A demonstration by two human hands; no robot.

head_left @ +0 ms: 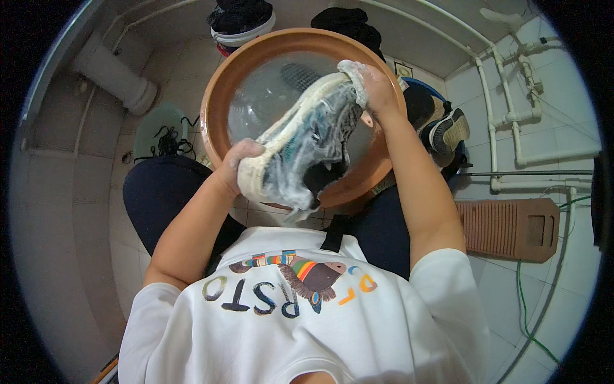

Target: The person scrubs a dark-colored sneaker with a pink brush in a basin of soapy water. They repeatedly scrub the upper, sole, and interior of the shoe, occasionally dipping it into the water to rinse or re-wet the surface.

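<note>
two arms [430,185] reach forward, left hand [240,162] and right hand [380,96] gripping a soapy shoe [297,144].

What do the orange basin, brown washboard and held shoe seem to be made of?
Basin: probably plastic, smooth with a soft sheen and one even colour. Washboard: likely moulded plastic, fairly matte, its regular ridges and flat end one colour. Shoe: its thick, pale sole edge suggests rubber or foam; the upper may be fabric, but suds obscure its texture.

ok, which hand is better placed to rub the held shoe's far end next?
Probably the right hand: it's at that end of the shoe, against white foamy material, cloth or lather unclear. The left hand holds the near end, so seems better for steadying.
</note>
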